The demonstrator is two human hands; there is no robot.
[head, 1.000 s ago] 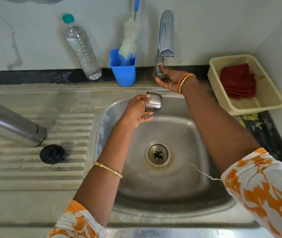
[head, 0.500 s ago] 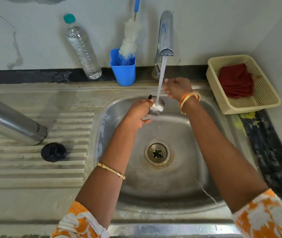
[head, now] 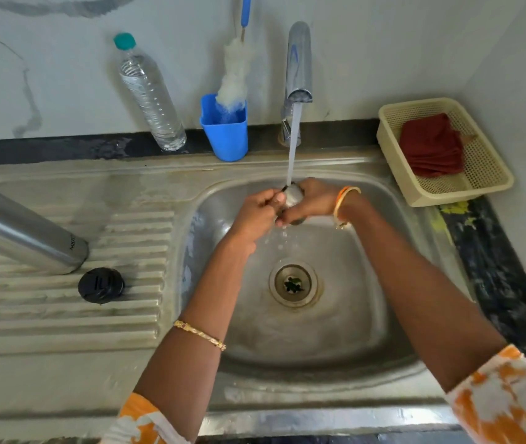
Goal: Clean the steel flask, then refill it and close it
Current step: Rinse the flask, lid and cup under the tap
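Both hands meet over the stainless steel sink basin (head: 351, 331) at 12 o'clock of the drain (head: 294, 282); left hand (head: 256, 216) comes in from 7 o'clock, forearm raised, fingers curled, grip closed on the small round steel flask cap (head: 293, 196); right hand (head: 314, 200) comes in from 4 o'clock, wrist bent inward, fingers wrapped round the same cap from the other side; cap mostly hidden between the two hands, only its shiny top shows; water stream (head: 293, 145) from the chrome tap (head: 299, 62) falls straight onto the cap, drops fall below the hands; gold bracelet (head: 199, 334) on left forearm, orange and gold bangles (head: 345, 195) on right wrist; orange-and-white patterned sleeves (head: 505, 395) at the bottom corners; tall cylindrical steel flask (head: 21, 225) lies tilted on the ribbed steel draining surface (head: 62, 315) at 9 o'clock of the basin, well apart from both hands; black round stopper lid (head: 101, 285) just beside the flask's end, at its 5 o'clock; clear plastic water bottle with teal cap (head: 149, 94) stands at 11 o'clock by the wall; blue plastic cup (head: 226, 136) holding a white fluffy bottle brush with blue handle (head: 234, 78) at 12 o'clock, left of the tap; cream plastic mesh basket (head: 492, 184) with folded dark red cloth (head: 431, 145) at 2 o'clock.
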